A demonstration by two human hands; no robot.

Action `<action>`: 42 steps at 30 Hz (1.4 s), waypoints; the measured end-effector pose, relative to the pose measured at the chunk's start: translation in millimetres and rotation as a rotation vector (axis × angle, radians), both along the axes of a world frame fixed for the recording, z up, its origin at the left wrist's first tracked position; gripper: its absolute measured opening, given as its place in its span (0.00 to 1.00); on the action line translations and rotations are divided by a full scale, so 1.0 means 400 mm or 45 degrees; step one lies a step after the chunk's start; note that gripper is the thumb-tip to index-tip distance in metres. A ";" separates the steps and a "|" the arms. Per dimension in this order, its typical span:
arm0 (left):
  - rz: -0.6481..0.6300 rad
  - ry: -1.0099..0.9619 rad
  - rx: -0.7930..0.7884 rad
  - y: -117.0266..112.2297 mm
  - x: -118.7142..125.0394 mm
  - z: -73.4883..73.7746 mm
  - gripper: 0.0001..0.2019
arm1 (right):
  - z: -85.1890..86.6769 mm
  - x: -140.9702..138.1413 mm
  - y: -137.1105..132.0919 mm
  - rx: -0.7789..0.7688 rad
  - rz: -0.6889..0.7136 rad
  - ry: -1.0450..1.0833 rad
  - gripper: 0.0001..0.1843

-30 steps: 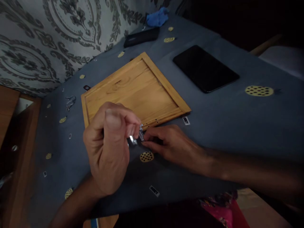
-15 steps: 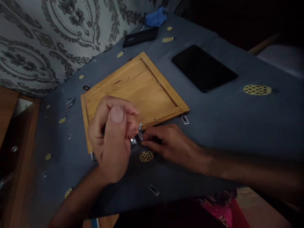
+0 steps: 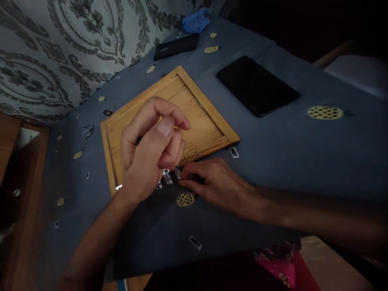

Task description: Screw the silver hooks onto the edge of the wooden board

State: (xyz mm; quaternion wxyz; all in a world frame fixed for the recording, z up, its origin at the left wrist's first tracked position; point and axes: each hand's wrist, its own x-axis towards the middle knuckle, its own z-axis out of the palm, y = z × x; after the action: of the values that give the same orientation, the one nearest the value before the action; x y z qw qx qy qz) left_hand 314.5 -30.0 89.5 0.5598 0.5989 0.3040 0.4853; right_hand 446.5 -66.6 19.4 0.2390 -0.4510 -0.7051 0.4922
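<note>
A framed wooden board (image 3: 194,105) lies on the cloth, with small dark holes along its near edge. My left hand (image 3: 151,145) is raised above the board's near part with fingers curled. A sliver of something dark and yellow shows inside that grip, but most of it is hidden. My right hand (image 3: 212,180) rests at the near edge, thumb and forefinger pinching a small silver metal hook (image 3: 177,173). Beside it, more metal hooks (image 3: 167,176) stick out from the board's edge, partly behind my left hand.
A black tablet or large phone (image 3: 257,87) lies right of the board. Behind it are a dark flat case (image 3: 177,46) and a crumpled blue cloth (image 3: 196,21). Loose metal pieces (image 3: 87,132) lie to the left. A patterned curtain (image 3: 85,36) hangs at the back.
My left hand has moved up and slightly right over the board, uncovering more of the metal hooks. My right hand stays at the hook on the near edge.
</note>
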 end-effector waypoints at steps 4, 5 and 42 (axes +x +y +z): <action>-0.090 0.035 -0.080 0.028 -0.002 0.007 0.13 | 0.000 -0.001 0.002 0.020 -0.002 -0.021 0.06; -0.115 0.029 -0.096 0.034 -0.003 0.008 0.12 | 0.000 -0.001 0.002 0.026 -0.003 -0.021 0.06; 0.129 -0.120 0.099 -0.024 -0.036 0.010 0.11 | -0.005 0.000 0.002 0.017 0.012 -0.033 0.05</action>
State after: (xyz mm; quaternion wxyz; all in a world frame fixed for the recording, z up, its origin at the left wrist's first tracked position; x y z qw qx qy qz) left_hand 300.1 -39.4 93.3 0.5245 0.5807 0.2881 0.5520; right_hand 446.7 -66.0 17.3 0.2306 -0.4526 -0.7135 0.4826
